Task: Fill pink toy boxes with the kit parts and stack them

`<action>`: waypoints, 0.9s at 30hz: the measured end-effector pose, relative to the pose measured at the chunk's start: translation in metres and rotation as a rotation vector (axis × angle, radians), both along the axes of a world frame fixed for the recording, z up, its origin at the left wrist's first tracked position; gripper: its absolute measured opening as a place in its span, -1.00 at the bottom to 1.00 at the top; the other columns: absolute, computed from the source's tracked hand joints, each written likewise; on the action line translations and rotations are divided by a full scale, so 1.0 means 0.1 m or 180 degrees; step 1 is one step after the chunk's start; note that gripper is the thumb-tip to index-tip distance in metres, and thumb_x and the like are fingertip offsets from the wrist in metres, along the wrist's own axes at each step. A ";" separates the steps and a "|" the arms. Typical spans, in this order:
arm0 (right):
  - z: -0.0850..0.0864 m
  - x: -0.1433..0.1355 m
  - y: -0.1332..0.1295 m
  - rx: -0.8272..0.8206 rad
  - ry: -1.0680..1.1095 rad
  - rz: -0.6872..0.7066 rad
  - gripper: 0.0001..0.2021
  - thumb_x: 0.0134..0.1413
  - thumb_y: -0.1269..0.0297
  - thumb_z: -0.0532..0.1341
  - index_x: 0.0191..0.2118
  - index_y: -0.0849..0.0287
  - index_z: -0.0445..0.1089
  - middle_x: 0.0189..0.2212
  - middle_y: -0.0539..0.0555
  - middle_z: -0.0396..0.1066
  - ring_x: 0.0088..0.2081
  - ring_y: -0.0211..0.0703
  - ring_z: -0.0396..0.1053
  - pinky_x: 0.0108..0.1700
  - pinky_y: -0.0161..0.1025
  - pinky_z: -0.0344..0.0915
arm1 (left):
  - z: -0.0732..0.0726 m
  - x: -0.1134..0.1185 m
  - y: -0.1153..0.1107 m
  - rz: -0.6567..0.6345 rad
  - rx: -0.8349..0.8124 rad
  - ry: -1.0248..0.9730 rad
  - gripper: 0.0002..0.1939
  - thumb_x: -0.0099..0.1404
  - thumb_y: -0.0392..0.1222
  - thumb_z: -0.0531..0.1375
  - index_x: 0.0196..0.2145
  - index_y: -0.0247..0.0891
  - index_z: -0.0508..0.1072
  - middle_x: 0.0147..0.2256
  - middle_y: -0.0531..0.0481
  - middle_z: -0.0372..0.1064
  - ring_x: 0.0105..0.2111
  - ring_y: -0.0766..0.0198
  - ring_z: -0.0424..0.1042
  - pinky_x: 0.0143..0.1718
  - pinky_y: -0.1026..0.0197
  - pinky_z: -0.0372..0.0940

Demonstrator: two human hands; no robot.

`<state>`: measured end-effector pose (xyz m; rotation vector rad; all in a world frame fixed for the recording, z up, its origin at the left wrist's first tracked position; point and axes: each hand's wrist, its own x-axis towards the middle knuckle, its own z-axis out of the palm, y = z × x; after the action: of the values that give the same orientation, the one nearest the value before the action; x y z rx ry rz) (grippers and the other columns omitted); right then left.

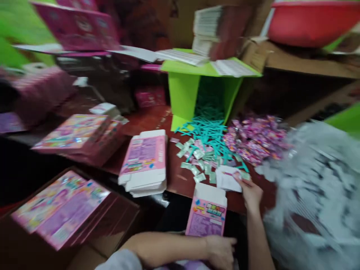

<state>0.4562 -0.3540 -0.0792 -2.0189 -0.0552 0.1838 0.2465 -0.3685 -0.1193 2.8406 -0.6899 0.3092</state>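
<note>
My left hand reaches across from the left, its forearm over a pink and purple box with a raised white flap; its fingers are bent around the box's lower right side. My right hand pinches the edge of a small white card packet at the table's front edge. Small green and pink sachets lie just left of the packet. Behind them, teal plastic sticks spill from a lime-green box. Pink wrapped pieces are heaped to their right.
Flattened pink boxes are stacked left of centre. More printed boxes stand on the table and in a carton at lower left. A clear plastic bag of white pieces fills the right. A red basin sits on cardboard behind.
</note>
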 end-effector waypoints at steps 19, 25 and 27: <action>0.35 -0.67 0.11 -0.0606 -0.1957 0.3010 -0.81 0.13 0.39 0.14 -0.38 0.11 0.51 -0.48 0.07 0.46 -0.36 -0.12 0.34 -0.18 -0.11 0.18 | 0.10 0.20 2.25 0.3673 -0.2494 -0.0861 -0.59 0.27 -0.14 0.11 0.05 -0.32 0.32 0.02 -0.26 0.28 0.04 -0.01 0.20 0.08 -0.05 0.10; 0.44 -0.05 -0.21 -0.1187 -0.2656 0.1822 -0.67 0.13 0.49 0.01 -0.12 0.14 0.45 -0.22 0.10 0.50 -0.15 -0.05 0.32 -0.07 -0.09 0.14 | -0.11 0.24 2.31 0.3998 -0.1886 -0.0693 -0.60 0.31 -0.22 0.02 0.07 -0.37 0.31 -0.07 -0.26 0.36 -0.08 0.00 0.26 -0.02 -0.02 0.18; 0.49 0.40 -0.45 -0.1981 -0.2464 0.1305 -0.65 0.08 0.53 0.01 -0.12 0.20 0.44 -0.19 0.14 0.48 -0.16 -0.03 0.30 -0.09 -0.11 0.14 | -0.08 0.23 2.30 0.4335 -0.1706 -0.0692 -0.58 0.32 -0.21 0.00 0.09 -0.38 0.29 -0.13 -0.27 0.38 -0.12 -0.02 0.29 -0.04 -0.07 0.16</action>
<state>0.4958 -0.3990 -0.0305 -2.5618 -1.0085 -0.3826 0.2697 -0.1383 -0.1269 2.2664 1.2153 0.8074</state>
